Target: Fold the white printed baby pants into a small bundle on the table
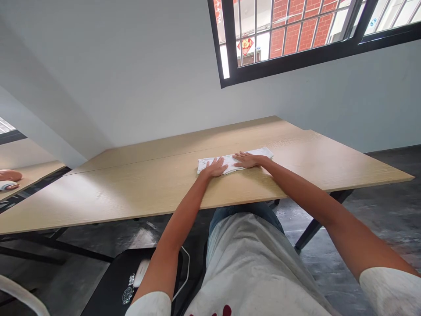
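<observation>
A white folded cloth with a faint print (pixel 259 153) lies flat near the middle of a long light wooden table (pixel 138 184). My left hand (pixel 215 167) rests palm down on the cloth's left end, fingers spread. My right hand (pixel 246 159) lies flat on the cloth's middle, fingers pointing left. Both hands press on the cloth and neither grips it.
A white wall and a black-framed barred window (pixel 296 39) stand behind the table. A dark stool (pixel 112 285) at my lower left carries a wristwatch (pixel 127 295) and a white device with a cable. Another person's hand (pixel 9 175) rests on a second table at far left.
</observation>
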`<state>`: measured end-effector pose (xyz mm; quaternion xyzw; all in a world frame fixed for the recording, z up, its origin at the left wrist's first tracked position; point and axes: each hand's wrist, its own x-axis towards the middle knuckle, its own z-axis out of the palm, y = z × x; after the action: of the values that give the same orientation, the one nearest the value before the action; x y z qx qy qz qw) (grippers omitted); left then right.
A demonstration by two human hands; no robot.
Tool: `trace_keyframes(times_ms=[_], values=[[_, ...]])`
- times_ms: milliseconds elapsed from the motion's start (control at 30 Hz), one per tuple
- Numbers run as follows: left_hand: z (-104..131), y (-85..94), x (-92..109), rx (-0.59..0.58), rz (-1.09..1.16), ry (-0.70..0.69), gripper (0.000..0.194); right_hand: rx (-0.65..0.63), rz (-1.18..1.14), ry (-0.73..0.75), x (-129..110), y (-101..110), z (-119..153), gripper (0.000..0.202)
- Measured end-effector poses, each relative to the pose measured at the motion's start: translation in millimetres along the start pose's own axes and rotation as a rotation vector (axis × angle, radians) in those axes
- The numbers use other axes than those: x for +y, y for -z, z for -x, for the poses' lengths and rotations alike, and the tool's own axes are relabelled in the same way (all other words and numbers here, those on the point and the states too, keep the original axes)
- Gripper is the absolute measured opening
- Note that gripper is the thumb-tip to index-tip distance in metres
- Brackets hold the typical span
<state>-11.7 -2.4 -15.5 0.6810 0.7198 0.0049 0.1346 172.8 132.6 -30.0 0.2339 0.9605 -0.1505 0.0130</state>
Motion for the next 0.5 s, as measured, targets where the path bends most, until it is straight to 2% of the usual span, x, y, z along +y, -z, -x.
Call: trace_keyframes(times_ms=[200,500], values=[[-12.4,-6.6,-18.1,0.055,-0.042,0.082,0.086,0.064,0.060,-0.132,14.8,4.3,2.2,0.086],[-16.4,-6.8,-25.7,0.103,-0.037,0.056,0.097,0.097,0.080,-0.270,39.9,8.3,6.8,0.086]])
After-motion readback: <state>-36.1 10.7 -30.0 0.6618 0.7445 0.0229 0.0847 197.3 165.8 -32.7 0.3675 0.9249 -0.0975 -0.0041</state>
